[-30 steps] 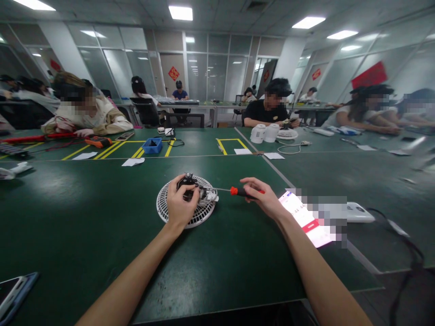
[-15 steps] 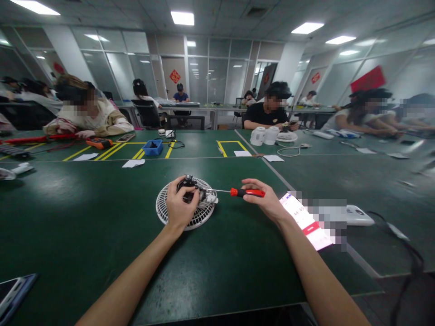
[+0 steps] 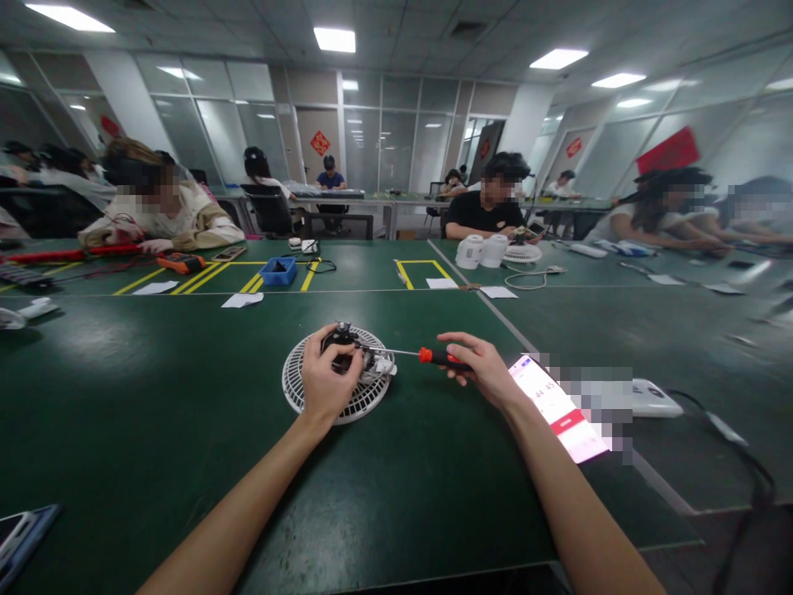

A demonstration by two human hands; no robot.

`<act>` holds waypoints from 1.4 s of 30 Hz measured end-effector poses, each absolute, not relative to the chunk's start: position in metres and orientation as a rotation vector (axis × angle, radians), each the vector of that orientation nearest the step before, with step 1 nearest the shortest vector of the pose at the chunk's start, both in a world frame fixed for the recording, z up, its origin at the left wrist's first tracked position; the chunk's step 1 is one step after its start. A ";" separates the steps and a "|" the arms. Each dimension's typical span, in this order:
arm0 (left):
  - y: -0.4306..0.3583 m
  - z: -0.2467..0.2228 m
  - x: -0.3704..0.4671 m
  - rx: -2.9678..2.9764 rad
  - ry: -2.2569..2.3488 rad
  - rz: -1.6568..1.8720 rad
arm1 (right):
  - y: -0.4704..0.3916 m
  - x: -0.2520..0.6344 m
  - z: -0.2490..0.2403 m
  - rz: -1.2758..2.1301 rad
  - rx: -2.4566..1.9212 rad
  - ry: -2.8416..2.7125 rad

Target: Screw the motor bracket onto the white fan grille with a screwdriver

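Note:
A round white fan grille [image 3: 367,402] lies on the green table, with a dark motor assembly [image 3: 340,337] on top of it. My left hand [image 3: 333,376] grips the motor assembly between thumb and fingers. To the right, my right hand [image 3: 474,364] holds the handle of a red and black screwdriver [image 3: 426,355]. The screwdriver lies nearly level, its shaft pointing left, and its tip reaches the assembly near my left fingertips. Exactly what the tip touches is too small to tell. White parts [image 3: 385,366] sit at the assembly's right side.
A lit phone [image 3: 561,413] lies right of my right hand, beside a white device [image 3: 653,398] with a cable. Farther back are a blue bin [image 3: 278,272], paper slips and white cups [image 3: 470,251]. Another phone [image 3: 28,537] is at the lower left. People sit around the tables.
The fingers of my right hand have shifted around the screwdriver handle, which now shows more black. My left hand and the motor assembly stay nearly in place.

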State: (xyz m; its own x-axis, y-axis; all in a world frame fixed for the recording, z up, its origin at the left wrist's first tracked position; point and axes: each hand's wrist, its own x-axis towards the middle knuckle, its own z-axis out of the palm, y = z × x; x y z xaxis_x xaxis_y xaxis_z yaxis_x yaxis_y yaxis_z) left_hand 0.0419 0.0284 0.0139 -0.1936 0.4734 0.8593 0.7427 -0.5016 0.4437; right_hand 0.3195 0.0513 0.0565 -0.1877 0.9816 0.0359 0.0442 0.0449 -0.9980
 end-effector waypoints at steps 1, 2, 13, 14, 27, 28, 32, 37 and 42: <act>0.029 0.014 0.042 -1.833 -1.430 -1.763 | 0.051 0.320 0.056 1.290 -1.114 -1.386; 0.029 0.013 0.042 -1.832 -1.433 -1.765 | 0.052 0.320 0.056 1.291 -1.105 -1.367; 0.029 0.013 0.042 -1.840 -1.446 -1.759 | 0.054 0.320 0.054 1.357 -1.162 -1.295; 0.029 0.013 0.042 -1.841 -1.443 -1.759 | 0.053 0.320 0.055 1.361 -1.200 -1.298; 0.028 0.017 0.044 -1.814 -1.446 -1.760 | 0.052 0.321 0.055 1.267 -0.987 -1.405; 0.028 0.017 0.044 -1.811 -1.444 -1.762 | 0.052 0.321 0.055 1.266 -0.999 -1.411; 0.029 0.015 0.044 -1.801 -1.443 -1.762 | 0.051 0.319 0.055 1.329 -1.188 -1.391; 0.030 0.012 0.043 -1.800 -1.438 -1.749 | 0.050 0.320 0.057 1.318 -1.236 -1.438; 0.029 0.012 0.043 -1.806 -1.452 -1.749 | 0.052 0.323 0.056 1.242 -1.099 -1.418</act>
State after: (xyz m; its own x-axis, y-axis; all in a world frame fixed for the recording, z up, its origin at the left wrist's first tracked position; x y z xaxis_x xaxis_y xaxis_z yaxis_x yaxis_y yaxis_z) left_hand 0.0433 0.0291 0.0118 -0.2087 0.4717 0.8567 0.7555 -0.4785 0.4475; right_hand 0.3227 0.0520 0.0561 -0.1746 0.9813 0.0814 0.0489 0.0912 -0.9946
